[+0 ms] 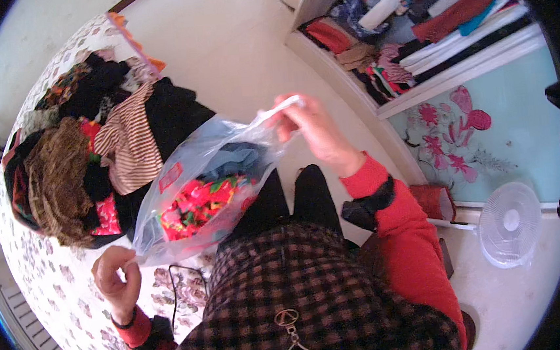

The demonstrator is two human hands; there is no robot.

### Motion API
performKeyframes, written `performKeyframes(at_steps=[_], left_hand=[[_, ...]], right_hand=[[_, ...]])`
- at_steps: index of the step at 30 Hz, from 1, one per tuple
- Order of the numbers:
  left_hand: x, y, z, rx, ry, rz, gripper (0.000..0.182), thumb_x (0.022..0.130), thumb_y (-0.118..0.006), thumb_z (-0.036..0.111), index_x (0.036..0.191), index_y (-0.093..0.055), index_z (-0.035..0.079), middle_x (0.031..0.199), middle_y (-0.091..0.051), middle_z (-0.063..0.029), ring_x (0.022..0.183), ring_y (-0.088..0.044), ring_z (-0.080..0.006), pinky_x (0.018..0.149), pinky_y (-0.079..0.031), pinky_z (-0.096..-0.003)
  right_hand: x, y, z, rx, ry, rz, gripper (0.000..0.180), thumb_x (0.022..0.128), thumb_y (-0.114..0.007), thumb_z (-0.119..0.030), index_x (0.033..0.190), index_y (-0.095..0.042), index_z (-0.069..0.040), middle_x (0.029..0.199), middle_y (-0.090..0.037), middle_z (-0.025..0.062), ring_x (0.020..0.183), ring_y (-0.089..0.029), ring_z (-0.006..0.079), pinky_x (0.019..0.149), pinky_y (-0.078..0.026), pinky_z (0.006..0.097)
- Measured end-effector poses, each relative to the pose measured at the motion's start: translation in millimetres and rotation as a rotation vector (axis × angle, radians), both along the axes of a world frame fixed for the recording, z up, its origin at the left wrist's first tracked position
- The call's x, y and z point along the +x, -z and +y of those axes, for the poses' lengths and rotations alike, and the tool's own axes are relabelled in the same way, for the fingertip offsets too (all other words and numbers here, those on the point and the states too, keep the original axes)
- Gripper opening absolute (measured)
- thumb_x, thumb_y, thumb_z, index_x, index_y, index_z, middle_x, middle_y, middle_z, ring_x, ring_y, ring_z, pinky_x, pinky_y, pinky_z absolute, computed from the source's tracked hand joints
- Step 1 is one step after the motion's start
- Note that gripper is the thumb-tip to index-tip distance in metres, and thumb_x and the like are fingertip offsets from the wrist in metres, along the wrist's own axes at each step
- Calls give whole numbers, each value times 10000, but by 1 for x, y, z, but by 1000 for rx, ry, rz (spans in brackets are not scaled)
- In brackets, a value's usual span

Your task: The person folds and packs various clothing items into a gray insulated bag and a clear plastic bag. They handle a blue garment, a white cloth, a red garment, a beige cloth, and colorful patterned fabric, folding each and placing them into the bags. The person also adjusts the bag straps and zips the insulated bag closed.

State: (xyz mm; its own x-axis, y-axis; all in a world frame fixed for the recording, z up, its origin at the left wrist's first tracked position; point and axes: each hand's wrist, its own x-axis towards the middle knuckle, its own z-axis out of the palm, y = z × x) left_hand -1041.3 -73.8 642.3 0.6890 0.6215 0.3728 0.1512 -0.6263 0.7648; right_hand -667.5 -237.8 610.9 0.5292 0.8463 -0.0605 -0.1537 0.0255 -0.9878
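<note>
A clear plastic bag [144,220] is stretched between my two hands, its mouth spread wide. My left hand [117,280] pinches the bag's rim at the lower left between thumb and fingers. At the upper right, my right hand [305,123] grips the gathered opposite edge. Inside the bag lie a red flowered cloth [203,205] and a blue-grey garment [234,159]. Just left of the bag, a brown-and-white striped top [132,142] rests on the bed next to a black garment [176,114].
The bed [47,292] has a floral cover and bears a heap of clothes, including a brown garment [58,177]. To the right stands an open wardrobe packed with clothes [450,18], beside a flowered glass panel [512,122]. A white fan [510,221] is on the floor.
</note>
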Motion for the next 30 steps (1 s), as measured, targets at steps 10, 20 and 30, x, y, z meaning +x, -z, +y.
performKeyframes(at_steps=[10, 20, 30], left_hand=[[10, -10, -10, 365, -56, -28, 608, 576, -802, 547, 789, -542, 40, 671, -623, -43, 591, -616, -205, 570, -491, -298], [11, 12, -28, -691, 107, -240, 871, 557, -852, 419, 1188, -491, -61, 1002, -669, -171, 834, -662, -194, 749, -518, -311], [-8, 10, -23, -1086, 421, -293, 623, 677, -826, 100, 1193, -528, -80, 945, -667, -259, 629, -674, -193, 571, -541, -264]], right_hand=[[7, -39, -12, -128, -139, -281, 117, 864, -543, -105, 949, -562, -27, 944, -609, 66, 650, -526, 75, 610, -407, 199], [-35, -80, 2, 237, -159, -1147, 299, 768, -655, -62, 1058, -588, -31, 1131, -600, 96, 922, -613, 221, 799, -493, 300], [-116, 40, 73, 205, -476, -1687, 491, 706, -716, -184, 1157, -561, -68, 968, -602, 103, 949, -578, 236, 848, -449, 347]])
